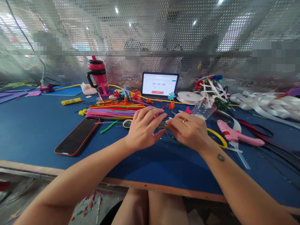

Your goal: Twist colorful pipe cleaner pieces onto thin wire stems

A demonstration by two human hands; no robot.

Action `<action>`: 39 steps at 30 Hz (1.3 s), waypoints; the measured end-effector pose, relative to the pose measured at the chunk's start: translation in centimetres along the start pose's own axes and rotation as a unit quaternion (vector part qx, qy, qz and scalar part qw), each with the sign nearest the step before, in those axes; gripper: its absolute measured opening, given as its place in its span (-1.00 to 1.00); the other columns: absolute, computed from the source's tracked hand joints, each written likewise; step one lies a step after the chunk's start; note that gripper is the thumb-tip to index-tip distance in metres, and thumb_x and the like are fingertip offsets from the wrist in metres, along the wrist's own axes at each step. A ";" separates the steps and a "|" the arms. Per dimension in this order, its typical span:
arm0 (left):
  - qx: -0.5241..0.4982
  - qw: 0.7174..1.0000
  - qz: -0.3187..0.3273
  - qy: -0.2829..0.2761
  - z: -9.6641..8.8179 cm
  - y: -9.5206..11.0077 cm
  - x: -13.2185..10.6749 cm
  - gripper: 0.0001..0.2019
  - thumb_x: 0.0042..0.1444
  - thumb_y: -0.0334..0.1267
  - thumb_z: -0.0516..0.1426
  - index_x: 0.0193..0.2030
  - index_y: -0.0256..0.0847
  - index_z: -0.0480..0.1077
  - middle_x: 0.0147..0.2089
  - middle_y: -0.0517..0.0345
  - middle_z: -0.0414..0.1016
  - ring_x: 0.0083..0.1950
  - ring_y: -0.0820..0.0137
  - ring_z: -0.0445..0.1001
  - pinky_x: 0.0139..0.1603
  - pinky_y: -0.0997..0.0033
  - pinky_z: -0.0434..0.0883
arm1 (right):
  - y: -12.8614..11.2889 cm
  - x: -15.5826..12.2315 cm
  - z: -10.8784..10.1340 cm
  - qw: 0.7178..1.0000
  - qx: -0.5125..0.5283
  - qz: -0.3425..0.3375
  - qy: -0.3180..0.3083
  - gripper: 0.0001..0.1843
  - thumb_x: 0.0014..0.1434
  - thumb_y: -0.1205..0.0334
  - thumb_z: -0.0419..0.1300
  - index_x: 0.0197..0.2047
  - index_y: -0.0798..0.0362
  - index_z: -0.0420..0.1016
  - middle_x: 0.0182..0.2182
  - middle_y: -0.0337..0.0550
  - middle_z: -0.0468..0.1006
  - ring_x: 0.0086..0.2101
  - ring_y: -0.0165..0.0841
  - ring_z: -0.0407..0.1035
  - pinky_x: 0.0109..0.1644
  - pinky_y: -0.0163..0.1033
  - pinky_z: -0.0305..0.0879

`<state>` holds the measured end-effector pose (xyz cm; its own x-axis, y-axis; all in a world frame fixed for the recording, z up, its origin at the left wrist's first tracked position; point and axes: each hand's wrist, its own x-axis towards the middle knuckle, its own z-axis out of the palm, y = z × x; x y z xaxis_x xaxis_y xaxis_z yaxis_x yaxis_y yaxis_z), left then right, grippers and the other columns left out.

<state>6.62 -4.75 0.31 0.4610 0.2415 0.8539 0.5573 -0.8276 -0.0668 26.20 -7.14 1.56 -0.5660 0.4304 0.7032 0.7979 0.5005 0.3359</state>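
"What lies about, largest first?"

"One blue table (140, 168), beneath all the fingers. One bundle of coloured stems (112, 113), uncountable, just beyond and left of the left fingers (156, 122). One phone (77, 137), farther left; one pink glue gun (237, 134), right of the right fingers (174, 125). One tape roll (126, 124), just beside the left fingers."

"And their grip?"

"The left fingers curve, parted, near at least two pink bits (153, 135); any hold is hidden. The right fingers gather at the tips; whether they hold anything cannot be told."

Left hand (145, 127) near right hand (191, 128) above blue table (35, 132); what's held unclear.
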 end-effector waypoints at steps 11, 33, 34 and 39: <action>-0.240 0.951 -0.180 -0.078 1.3 0.2 -0.1 -0.71 0.02 -0.12 0.18 -0.16 -0.24 0.35 -0.25 0.11 0.51 -0.27 0.43 0.49 -0.32 0.52 0.40 | -0.6 0.0 0.3 0.977 0.181 0.110 0.024 -0.93 0.09 0.25 0.17 -0.41 0.04 0.39 -0.50 -0.21 0.47 -0.40 -0.39 0.34 -0.37 -0.30 0.18; -0.008 0.997 0.056 -0.060 0.4 -1.3 -0.1 -0.58 0.20 -0.40 -0.07 0.21 -0.25 0.05 -0.20 0.09 0.47 -0.20 0.43 0.45 -0.16 0.45 0.41 | -0.2 0.7 0.4 0.782 0.536 0.291 -0.127 -0.74 0.09 0.02 0.16 -0.43 0.06 0.40 -0.46 -0.17 0.55 -0.42 -0.37 0.41 -0.31 -0.28 0.27; -0.014 0.996 0.048 -0.072 0.5 -1.4 -0.1 -0.59 0.20 -0.40 -0.07 0.21 -0.24 0.05 -0.19 0.09 0.47 -0.19 0.42 0.45 -0.16 0.44 0.41 | -0.2 0.7 0.4 0.787 0.529 0.288 -0.137 -0.74 0.09 0.02 0.16 -0.43 0.06 0.41 -0.46 -0.17 0.55 -0.42 -0.37 0.40 -0.32 -0.28 0.26; -0.035 0.995 0.050 -0.072 0.9 -1.8 -0.3 -0.77 0.18 -0.42 -0.03 -0.02 -0.29 0.26 -0.25 0.07 0.45 -0.21 0.40 0.42 -0.17 0.44 0.41 | -0.2 0.9 -0.1 0.823 0.478 0.261 -0.163 -0.76 0.13 0.08 0.13 -0.41 0.06 0.45 -0.43 -0.19 0.55 -0.40 -0.39 0.39 -0.33 -0.31 0.22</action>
<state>6.09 -2.85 -0.30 0.6096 0.2214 0.7612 0.4558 -0.8835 -0.1079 25.53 -6.99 2.18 -0.3482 0.8743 0.3383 0.5106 0.4795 -0.7137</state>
